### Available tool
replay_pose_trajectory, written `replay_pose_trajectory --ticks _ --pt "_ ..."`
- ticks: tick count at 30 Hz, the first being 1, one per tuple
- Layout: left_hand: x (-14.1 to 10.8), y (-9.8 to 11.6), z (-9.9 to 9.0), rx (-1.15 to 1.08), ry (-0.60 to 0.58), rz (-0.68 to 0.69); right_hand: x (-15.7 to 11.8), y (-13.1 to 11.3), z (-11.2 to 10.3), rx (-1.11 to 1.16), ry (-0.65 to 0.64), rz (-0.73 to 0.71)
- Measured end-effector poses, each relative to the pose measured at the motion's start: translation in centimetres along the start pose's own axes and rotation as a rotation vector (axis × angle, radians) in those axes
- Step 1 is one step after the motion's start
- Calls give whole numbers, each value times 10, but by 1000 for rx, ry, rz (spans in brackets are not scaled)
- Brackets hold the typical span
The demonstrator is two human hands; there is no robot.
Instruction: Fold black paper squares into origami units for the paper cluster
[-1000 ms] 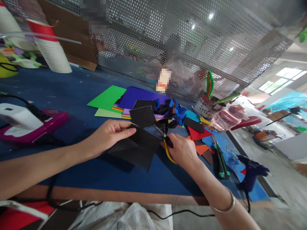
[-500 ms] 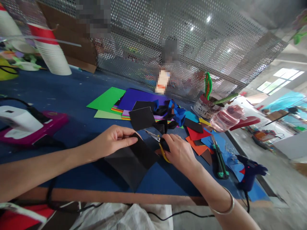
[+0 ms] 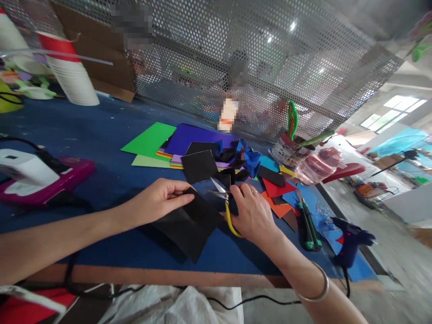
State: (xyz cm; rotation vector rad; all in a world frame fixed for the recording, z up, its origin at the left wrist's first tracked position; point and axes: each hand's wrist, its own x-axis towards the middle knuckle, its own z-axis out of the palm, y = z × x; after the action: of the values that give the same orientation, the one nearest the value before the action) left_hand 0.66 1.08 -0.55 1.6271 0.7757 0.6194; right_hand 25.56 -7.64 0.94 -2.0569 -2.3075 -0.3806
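Observation:
My left hand [image 3: 168, 198] pinches the upper left edge of a folded black paper sheet [image 3: 189, 227], thumb on top, and the sheet hangs down above the blue table. My right hand [image 3: 251, 209] is wrapped round the handles of scissors [image 3: 229, 216] with a yellow grip. Their blades are parted and point left, just beyond the paper's upper right side. A black paper square [image 3: 200, 166] lies behind the blades, beside black and blue folded paper pieces [image 3: 248, 157].
Coloured sheets [image 3: 151, 139] lie at the back. A green cutter [image 3: 308, 225] and a glue gun [image 3: 353, 243] lie right, near a pink bottle [image 3: 319, 166] and a pot [image 3: 286, 148]. A magenta power strip [image 3: 74, 173] and stacked cups [image 3: 76, 76] are left.
The scissor blades have opened wider and the yellow handle has swung down. The black sheet's lower corner has shifted slightly right; my left hand keeps its pinch.

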Motion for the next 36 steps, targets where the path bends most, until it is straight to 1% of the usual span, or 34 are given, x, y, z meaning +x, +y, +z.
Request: replay_pose_trajectory --ticks 2,5,8,10,13,16,18,20,23,26,28,29,31,34,36 --pt "0 0 -1 16 16 -6 2 1 -1 8 7 38" --pt "1 0 -2 32 29 -4 3 3 1 46 56 101" --pt "2 0 -1 41 26 -11 3 8 7 157 109 130" --pt "2 -1 -1 45 22 -20 4 12 11 300 140 128" --pt "0 -1 -2 58 29 -26 5 17 15 644 143 102" --pt "-2 3 -2 66 38 -29 5 15 16 1010 48 77" --pt "-3 5 -2 61 34 -28 4 12 16 1146 -34 58" --pt "-3 4 -2 61 24 -25 3 9 16 1195 -87 14" --pt "0 -2 -3 102 36 -6 2 7 17 1221 -113 -51" --pt "2 -13 -7 133 136 128 4 7 19 1224 -112 -68" --pt "2 -19 -10 137 160 235 5 8 19 1236 -116 -71" --pt "2 -20 -10 142 145 267 6 8 18 1255 -129 -72" --pt "1 -20 -10 163 84 283 5 7 17 1306 -171 -67" --pt "-2 -14 -6 200 -6 249 4 5 15 1368 -228 -57" --pt "-4 -8 -3 209 -53 220 2 4 14 1381 -243 -64"
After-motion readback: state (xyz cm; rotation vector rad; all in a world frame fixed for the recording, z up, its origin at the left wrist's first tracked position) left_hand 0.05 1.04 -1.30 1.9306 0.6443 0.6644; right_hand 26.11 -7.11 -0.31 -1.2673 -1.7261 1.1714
